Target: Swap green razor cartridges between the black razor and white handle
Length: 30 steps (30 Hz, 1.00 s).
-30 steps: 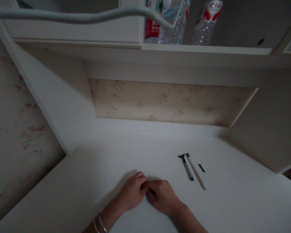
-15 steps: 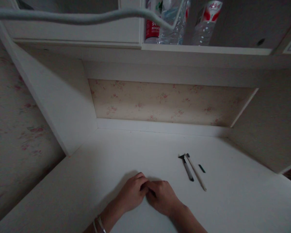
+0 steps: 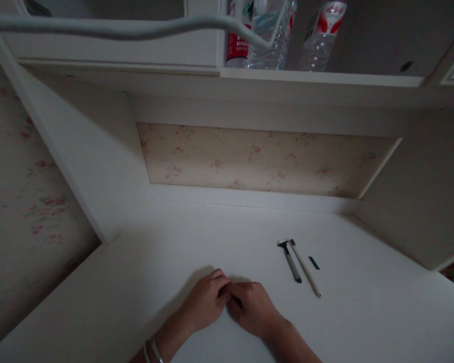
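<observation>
We have our left hand and right hand touching on the desk, fingers curled; whether they grip anything, we cannot tell. At two o'clock from them lie a razor, a brush beside it, then a dark strip.

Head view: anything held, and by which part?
No held thing shows. The left grip and right grip touch each other; whether they hide something small cannot be told. The razor-shaped tool lies apart on the desk.
</observation>
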{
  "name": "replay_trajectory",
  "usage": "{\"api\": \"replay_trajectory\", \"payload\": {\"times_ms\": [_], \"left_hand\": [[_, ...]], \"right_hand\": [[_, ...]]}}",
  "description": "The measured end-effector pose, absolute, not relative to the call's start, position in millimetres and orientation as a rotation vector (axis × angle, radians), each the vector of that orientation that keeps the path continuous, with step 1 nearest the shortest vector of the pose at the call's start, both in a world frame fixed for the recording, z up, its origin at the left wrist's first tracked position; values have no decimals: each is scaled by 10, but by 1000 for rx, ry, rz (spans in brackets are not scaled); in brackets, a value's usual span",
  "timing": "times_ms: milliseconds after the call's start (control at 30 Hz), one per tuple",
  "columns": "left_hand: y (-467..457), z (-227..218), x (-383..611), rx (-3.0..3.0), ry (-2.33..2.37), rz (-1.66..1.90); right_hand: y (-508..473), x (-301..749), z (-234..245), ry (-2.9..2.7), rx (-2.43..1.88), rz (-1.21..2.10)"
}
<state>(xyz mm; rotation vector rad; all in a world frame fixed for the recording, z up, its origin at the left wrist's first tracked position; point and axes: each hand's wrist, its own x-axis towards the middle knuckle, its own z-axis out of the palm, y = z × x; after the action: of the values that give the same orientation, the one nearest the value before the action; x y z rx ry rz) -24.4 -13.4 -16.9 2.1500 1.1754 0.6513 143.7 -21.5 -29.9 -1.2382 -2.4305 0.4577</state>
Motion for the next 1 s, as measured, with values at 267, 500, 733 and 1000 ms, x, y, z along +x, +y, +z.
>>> {"api": "replay_trajectory", "payload": {"times_ms": [267,500,733,1000], "left_hand": [[-125,-180,-240,2155,1184,669],[-129,-182,-245,2156,1176,672],[-126,-200,-246,2146,1167,673],[-134,-172,-243,2152,1175,660]], "right_hand": [[-221,1442,-288,-2423,-1243,483],[-216,1440,-288,-2418,-1241,494],[-210,1440,-301,-2440,-1244,465],[-223,1440,-278,-2439,-1255,457]]}}
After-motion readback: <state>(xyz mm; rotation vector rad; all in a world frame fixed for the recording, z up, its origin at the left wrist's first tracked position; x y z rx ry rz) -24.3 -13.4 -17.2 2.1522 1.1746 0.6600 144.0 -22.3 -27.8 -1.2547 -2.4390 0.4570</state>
